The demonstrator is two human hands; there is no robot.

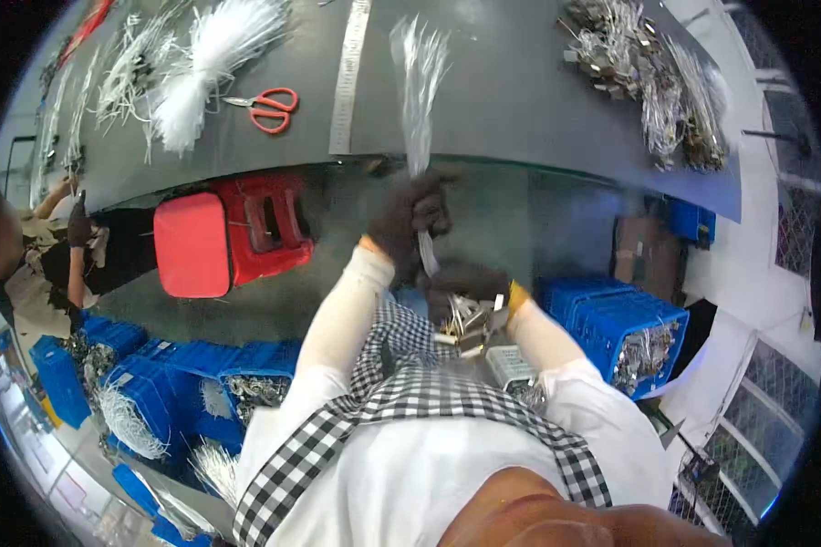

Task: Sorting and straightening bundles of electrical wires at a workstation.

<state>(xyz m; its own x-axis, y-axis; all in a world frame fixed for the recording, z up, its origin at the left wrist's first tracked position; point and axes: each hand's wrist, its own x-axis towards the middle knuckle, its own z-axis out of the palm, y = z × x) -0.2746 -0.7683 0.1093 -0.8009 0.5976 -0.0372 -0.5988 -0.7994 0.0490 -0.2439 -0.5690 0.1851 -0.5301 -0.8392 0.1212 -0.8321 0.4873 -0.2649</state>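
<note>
Both my hands wear dark gloves. My left hand [409, 217] is closed round a bundle of thin clear-white strands [420, 100], just off the table's near edge. The bundle's loose upper end fans out over the grey table [520, 100]. Nearer my body, my right hand [465, 281] is closed round the bundle's lower part. Small flat metal pieces [470, 324] stick out below that hand, in front of my checked apron [401, 328]. Whether they are fixed to the strands is hidden by the glove.
On the table lie a steel ruler [347, 82], red-handled scissors [269, 109], a white strand bundle [205, 73] and a metal-ended pile [625, 55]. A red stool [192, 244] and blue crates [602, 314] stand below. Another person's gloved hand [79, 223] is at far left.
</note>
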